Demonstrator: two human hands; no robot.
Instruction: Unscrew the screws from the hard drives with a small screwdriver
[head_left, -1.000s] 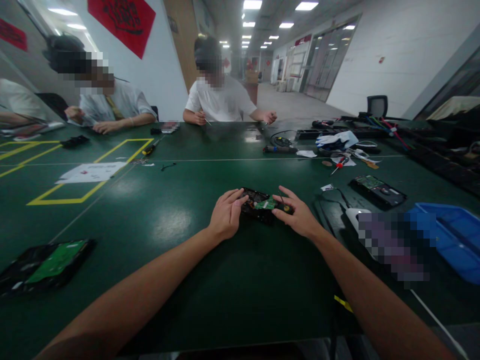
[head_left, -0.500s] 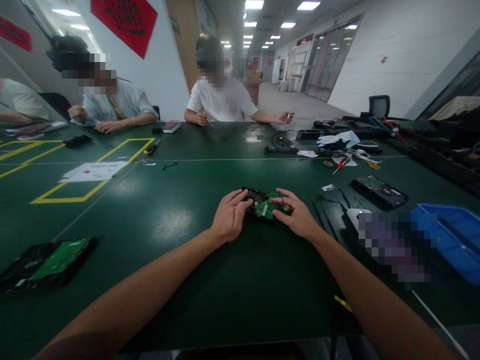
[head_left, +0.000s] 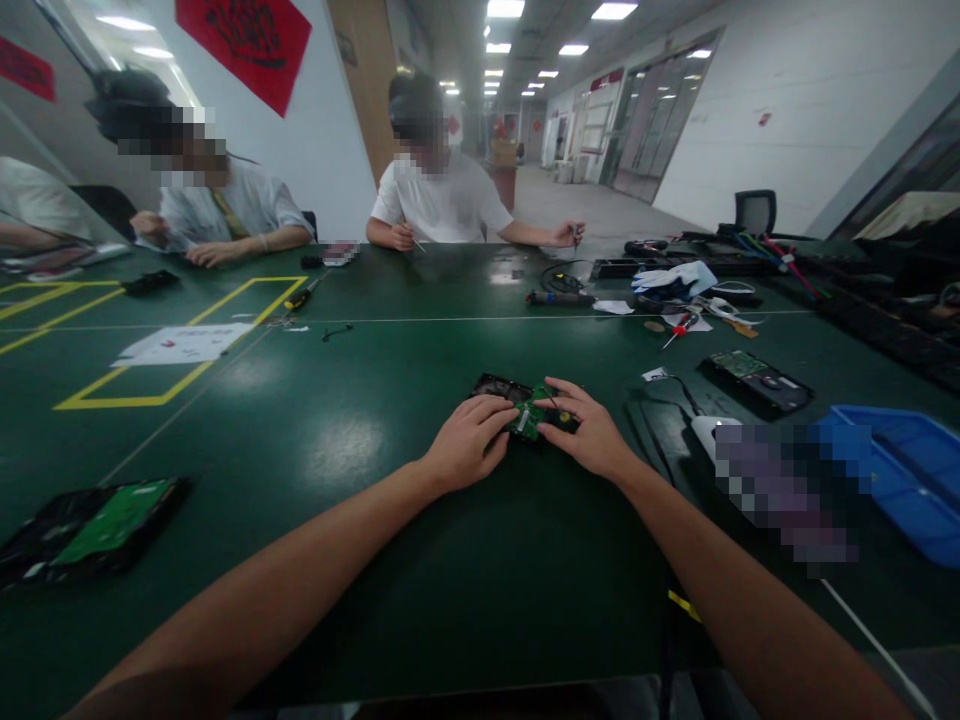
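Observation:
A black hard drive [head_left: 496, 386] with a green circuit board [head_left: 527, 421] lies on the green table in front of me. My left hand [head_left: 469, 440] has its fingers bent over the board's left side, the thumb at the near edge. On the opposite side, my right hand [head_left: 589, 430] pinches the board's right edge between thumb and fingers. A dark round part with a yellowish centre shows beneath the right fingers; its kind is unclear. The board sits at an angle to the drive, and the fingers partly cover both.
Other hard drives lie at left [head_left: 112, 530] and right [head_left: 756, 383]. A blue tray [head_left: 900, 480] stands at the right. A red screwdriver [head_left: 681, 327], a glove [head_left: 675, 280] and cables lie beyond; a yellow-black screwdriver [head_left: 301, 294] is far left. Two people sit opposite, another partly seen.
My left hand has slid right and nearer, from the drive's left edge onto the circuit board. The right hand stays at the board's right side, nearly still.

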